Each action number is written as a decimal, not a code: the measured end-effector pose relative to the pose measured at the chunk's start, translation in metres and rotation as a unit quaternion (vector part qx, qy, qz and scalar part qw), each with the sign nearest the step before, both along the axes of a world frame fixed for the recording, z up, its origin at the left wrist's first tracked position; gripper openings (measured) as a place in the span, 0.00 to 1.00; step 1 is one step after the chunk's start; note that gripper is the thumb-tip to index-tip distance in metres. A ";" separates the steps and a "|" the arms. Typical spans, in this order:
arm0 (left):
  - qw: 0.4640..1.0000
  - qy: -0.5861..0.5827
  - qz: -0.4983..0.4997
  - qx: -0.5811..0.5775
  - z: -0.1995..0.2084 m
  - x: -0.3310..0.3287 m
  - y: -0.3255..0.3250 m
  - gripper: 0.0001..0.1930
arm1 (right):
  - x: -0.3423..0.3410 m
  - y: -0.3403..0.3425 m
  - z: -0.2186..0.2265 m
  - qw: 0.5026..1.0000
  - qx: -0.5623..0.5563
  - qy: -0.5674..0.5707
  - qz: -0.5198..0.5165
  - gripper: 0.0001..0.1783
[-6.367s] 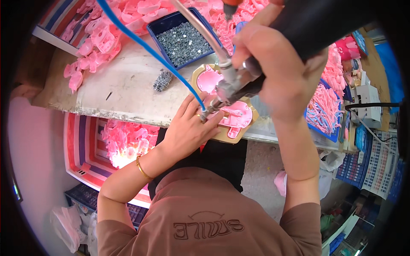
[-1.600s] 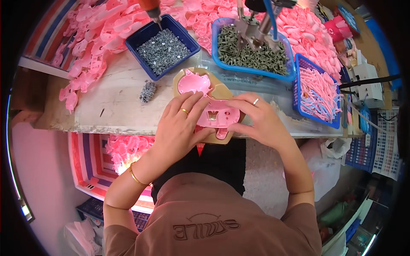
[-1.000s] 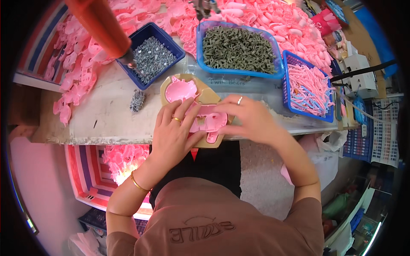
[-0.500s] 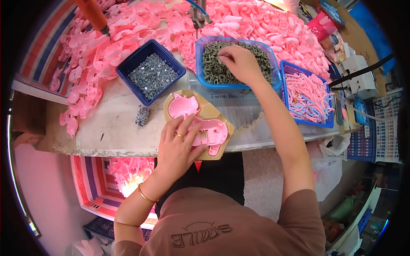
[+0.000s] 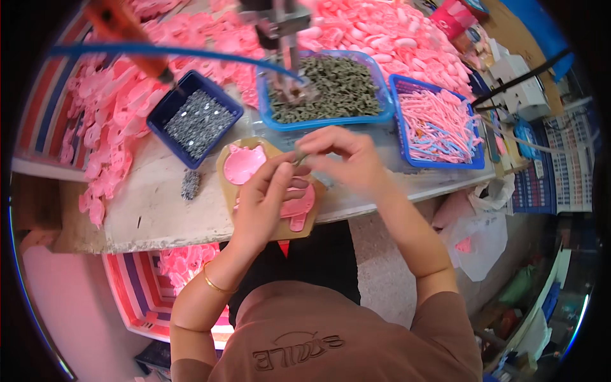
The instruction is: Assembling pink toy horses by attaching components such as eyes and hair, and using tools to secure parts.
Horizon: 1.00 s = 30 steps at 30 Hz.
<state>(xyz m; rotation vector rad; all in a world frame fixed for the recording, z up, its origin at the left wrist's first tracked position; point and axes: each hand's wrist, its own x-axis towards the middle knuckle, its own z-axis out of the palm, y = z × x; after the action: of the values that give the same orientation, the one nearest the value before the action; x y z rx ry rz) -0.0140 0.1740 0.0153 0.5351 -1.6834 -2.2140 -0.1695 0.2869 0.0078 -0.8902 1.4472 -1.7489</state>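
Note:
A small grey-green plastic part (image 5: 300, 158) is pinched between my two hands, above the fixture; its shape is mostly hidden by fingers. My left hand (image 5: 267, 194) has thumb and fingertips on it from the left. From the right, my right hand (image 5: 350, 159), slightly blurred, grips it as well. Below them lies a tan fixture block (image 5: 228, 172) with a pink plastic toy shell (image 5: 244, 165) seated in it, partly covered by my left hand. Just beyond my hands stands a blue translucent basin (image 5: 324, 122) of similar grey-green parts (image 5: 340, 86).
A dark blue bin (image 5: 184, 151) of small metal pieces stands left, a metal cluster (image 5: 190, 184) beside it. At right, a blue basket (image 5: 407, 149) holds thin pink and blue pieces. Pink shells (image 5: 114, 108) heap behind. An orange tool (image 5: 143, 57) and metal machine head (image 5: 286, 44) hang overhead.
My right hand has come out of the basin toward me with a grey-green part. My left hand has lifted off the pink shell to meet it. The whole view has shifted.

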 end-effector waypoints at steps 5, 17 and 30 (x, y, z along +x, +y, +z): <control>0.997 -0.064 0.004 0.039 0.002 0.000 0.001 0.10 | 0.014 0.020 0.000 0.952 -0.028 0.301 -0.040 0.09; 0.998 -0.053 -0.006 -0.012 0.001 0.004 -0.013 0.07 | -0.156 0.119 -0.009 0.787 0.319 0.467 -0.247 0.11; 0.991 -0.106 -0.015 -0.075 0.009 0.007 -0.023 0.11 | -0.156 0.112 0.006 0.938 0.217 0.153 -0.224 0.07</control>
<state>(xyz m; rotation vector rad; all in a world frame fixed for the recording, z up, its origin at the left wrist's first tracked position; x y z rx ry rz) -0.0068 0.1514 0.0239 0.7306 -1.9570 -2.0908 -0.3256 0.3987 0.0135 -0.6420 2.2772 -1.5278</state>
